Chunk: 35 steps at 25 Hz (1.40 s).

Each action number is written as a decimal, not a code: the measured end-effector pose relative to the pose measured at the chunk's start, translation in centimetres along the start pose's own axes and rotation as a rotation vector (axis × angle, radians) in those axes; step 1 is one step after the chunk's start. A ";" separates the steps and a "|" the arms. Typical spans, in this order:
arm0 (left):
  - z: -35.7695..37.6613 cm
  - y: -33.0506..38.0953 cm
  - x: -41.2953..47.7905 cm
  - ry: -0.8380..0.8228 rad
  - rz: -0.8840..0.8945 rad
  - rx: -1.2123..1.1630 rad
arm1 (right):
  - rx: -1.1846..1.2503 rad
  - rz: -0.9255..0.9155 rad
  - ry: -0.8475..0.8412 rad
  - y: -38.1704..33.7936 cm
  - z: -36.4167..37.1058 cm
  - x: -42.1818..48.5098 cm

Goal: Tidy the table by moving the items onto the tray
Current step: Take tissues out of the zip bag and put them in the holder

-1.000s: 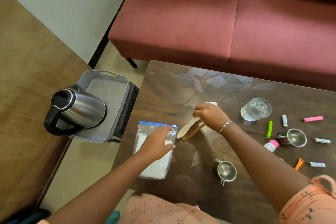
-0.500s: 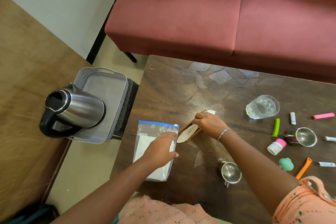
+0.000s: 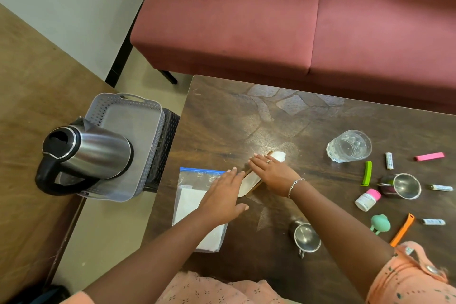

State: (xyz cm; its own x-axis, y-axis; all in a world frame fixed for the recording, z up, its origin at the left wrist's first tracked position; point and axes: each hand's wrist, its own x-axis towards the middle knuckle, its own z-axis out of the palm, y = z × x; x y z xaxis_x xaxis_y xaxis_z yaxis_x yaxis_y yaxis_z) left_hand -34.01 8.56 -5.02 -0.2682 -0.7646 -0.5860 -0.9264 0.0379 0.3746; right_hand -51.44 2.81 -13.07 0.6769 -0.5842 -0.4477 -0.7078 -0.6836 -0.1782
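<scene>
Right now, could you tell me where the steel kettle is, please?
In the head view, the steel kettle stands on the near end of the grey tray, beyond the left edge of the dark table and left of the zip bag.

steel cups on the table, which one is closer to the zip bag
The steel cup nearest the person is closer to the zip bag. The other steel cup lies farther right, between the green clip and a white tube.
</scene>
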 end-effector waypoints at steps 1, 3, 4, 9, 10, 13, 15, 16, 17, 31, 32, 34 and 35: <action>0.2 0.0 0.1 -0.003 -0.002 0.000 | -0.017 0.008 0.022 -0.1 0.1 0.1; 0.6 0.1 0.4 -0.010 -0.010 -0.013 | -0.033 0.032 0.049 -0.1 0.0 0.4; 0.7 0.2 0.5 -0.014 -0.012 -0.020 | -0.030 0.043 0.051 0.0 -0.2 0.4; 0.2 1.4 2.0 0.005 0.039 0.047 | 0.071 0.183 0.085 2.3 -1.1 0.3; -0.2 1.6 2.6 0.017 0.052 0.060 | 0.097 0.239 0.107 3.2 -1.4 0.2; -1.7 2.6 4.9 0.028 0.109 0.081 | 0.192 0.435 0.188 7.0 -2.8 -0.3; -2.5 3.0 6.1 0.036 0.119 0.071 | 0.227 0.533 0.238 9.4 -3.5 -0.5; -2.8 3.2 6.5 0.041 0.118 0.061 | 0.239 0.567 0.254 10.3 -3.7 -0.5; -2.8 3.2 6.7 0.042 0.115 0.052 | 0.247 0.591 0.262 11.0 -3.9 -0.4; -1.0 2.9 7.5 -0.020 0.124 0.085 | 0.322 0.629 0.260 12.5 -2.6 1.4; -0.9 2.8 7.5 -0.018 0.121 0.086 | 0.322 0.628 0.264 12.5 -2.5 1.4; -0.7 2.7 7.4 -0.015 0.117 0.086 | 0.327 0.618 0.268 12.6 -2.5 1.5; -0.7 2.6 7.4 -0.009 0.116 0.083 | 0.331 0.609 0.266 12.6 -2.6 1.4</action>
State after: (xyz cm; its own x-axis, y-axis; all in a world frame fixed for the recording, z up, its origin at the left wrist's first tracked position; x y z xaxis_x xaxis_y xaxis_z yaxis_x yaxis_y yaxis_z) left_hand -38.19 2.59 -7.86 -0.3765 -0.7460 -0.5493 -0.9079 0.1790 0.3791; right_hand -58.89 -7.77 -13.68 0.1414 -0.9326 -0.3320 -0.9689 -0.0617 -0.2395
